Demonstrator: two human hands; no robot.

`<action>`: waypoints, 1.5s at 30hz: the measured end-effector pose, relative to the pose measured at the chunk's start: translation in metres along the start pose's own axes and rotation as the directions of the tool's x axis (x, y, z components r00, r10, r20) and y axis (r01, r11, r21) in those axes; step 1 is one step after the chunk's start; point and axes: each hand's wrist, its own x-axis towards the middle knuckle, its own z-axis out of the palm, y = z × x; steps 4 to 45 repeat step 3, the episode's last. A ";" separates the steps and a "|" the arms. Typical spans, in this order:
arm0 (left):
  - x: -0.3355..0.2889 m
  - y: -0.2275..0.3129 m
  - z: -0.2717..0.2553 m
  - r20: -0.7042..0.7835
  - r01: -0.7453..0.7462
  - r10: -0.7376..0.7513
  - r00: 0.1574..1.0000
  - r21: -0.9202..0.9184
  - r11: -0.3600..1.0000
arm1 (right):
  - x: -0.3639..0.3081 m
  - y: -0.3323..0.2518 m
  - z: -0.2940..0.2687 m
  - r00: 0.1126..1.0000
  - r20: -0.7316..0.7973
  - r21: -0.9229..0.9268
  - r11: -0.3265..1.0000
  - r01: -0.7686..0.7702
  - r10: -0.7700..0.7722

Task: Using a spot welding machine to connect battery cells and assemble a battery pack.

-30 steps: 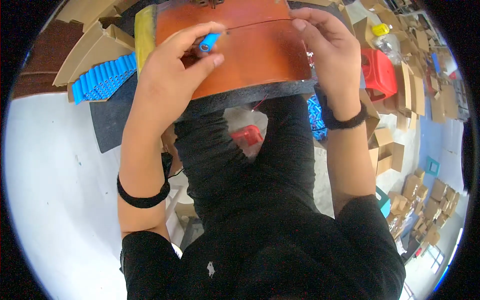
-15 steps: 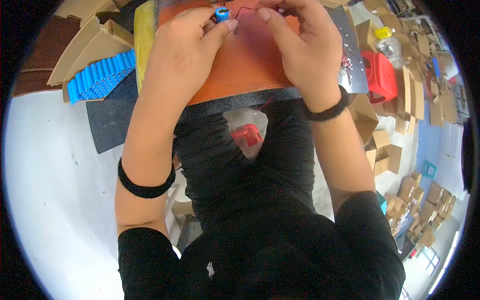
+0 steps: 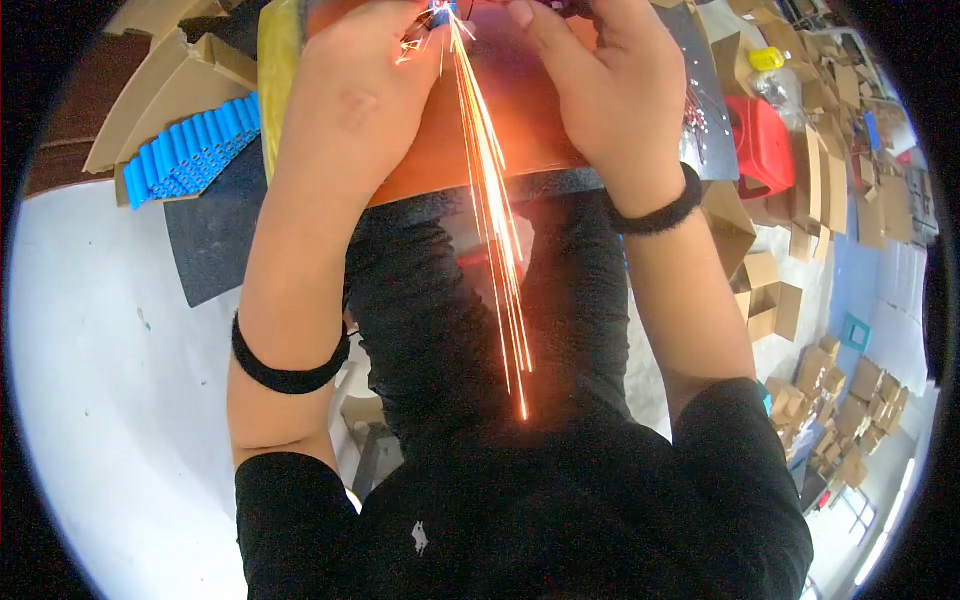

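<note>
At the top edge, a small blue cylindrical battery cell [image 3: 447,19] is gripped between the fingers of my left hand [image 3: 355,100]. Bright orange sparks [image 3: 490,170] burst from the cell's end and streak down over the orange mat and my lap. Level with it on the right, my right hand [image 3: 625,95] is closed, its thumb and fingertips around a thin dark wire that the frame edge and the glare mostly hide. Below the hands spreads the orange work mat [image 3: 440,160]. What the cell's end touches cannot be made out.
Many blue battery cells [image 3: 190,150] lie stacked in an open cardboard box [image 3: 150,95] at left. Thin wires with pale ends [image 3: 693,118] lie on the table's right side. Beyond are a red plastic stool [image 3: 762,145] and several cardboard boxes [image 3: 775,300].
Sparks now shoot from the cell, where none showed before. Both hands, the cell with them, sit slightly higher in the picture, the left a little further left.
</note>
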 end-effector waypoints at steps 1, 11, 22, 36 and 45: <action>0.000 0.000 -0.001 0.018 0.002 -0.002 1.000 0.025 1.000 | 0.000 -0.001 -0.001 1.000 -0.001 0.002 1.000 0.002 -0.002; 0.000 0.002 -0.002 0.016 0.035 -0.035 0.999 0.000 0.999 | -0.001 -0.002 -0.001 1.000 0.005 -0.022 0.999 -0.025 0.025; 0.000 0.002 -0.002 0.016 0.035 -0.035 0.999 0.000 0.999 | -0.001 -0.002 -0.001 1.000 0.005 -0.022 0.999 -0.025 0.025; 0.000 0.002 -0.002 0.016 0.035 -0.035 0.999 0.000 0.999 | -0.001 -0.002 -0.001 1.000 0.005 -0.022 0.999 -0.025 0.025; 0.000 0.002 -0.002 0.016 0.035 -0.035 0.999 0.000 0.999 | -0.001 -0.002 -0.001 1.000 0.005 -0.022 0.999 -0.025 0.025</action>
